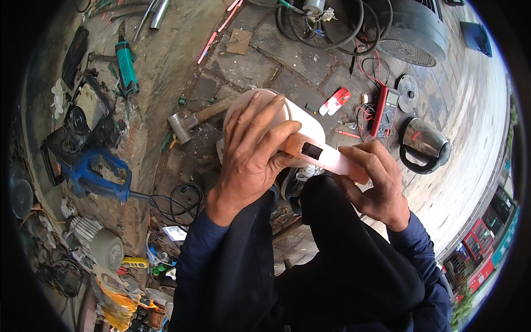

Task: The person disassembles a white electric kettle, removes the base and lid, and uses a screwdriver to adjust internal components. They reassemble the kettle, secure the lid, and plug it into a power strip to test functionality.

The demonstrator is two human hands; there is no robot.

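Note:
In front of my knees is a pale pink and white round-bodied appliance [308, 125] with a handle [332, 161]; it looks like an electric kettle. Fingers of my left hand [249, 146] lie across its body, while the thumb and forefinger press where the handle joins. A dark rectangular opening [312, 150] shows in the handle there. My right hand [378, 180] is closed round the handle's outer end, thumb below and fingers above. Partly behind the body lies a hammer [182, 127] with a wooden handle.
To the right are a red multimeter [385, 112], a metal disc [408, 93], a red and white tool [335, 102] and a steel kettle [425, 145]. Coiled cable [337, 41] lies ahead. On the left are a blue power tool [99, 174], a teal tool [126, 63] and a motor [98, 243].

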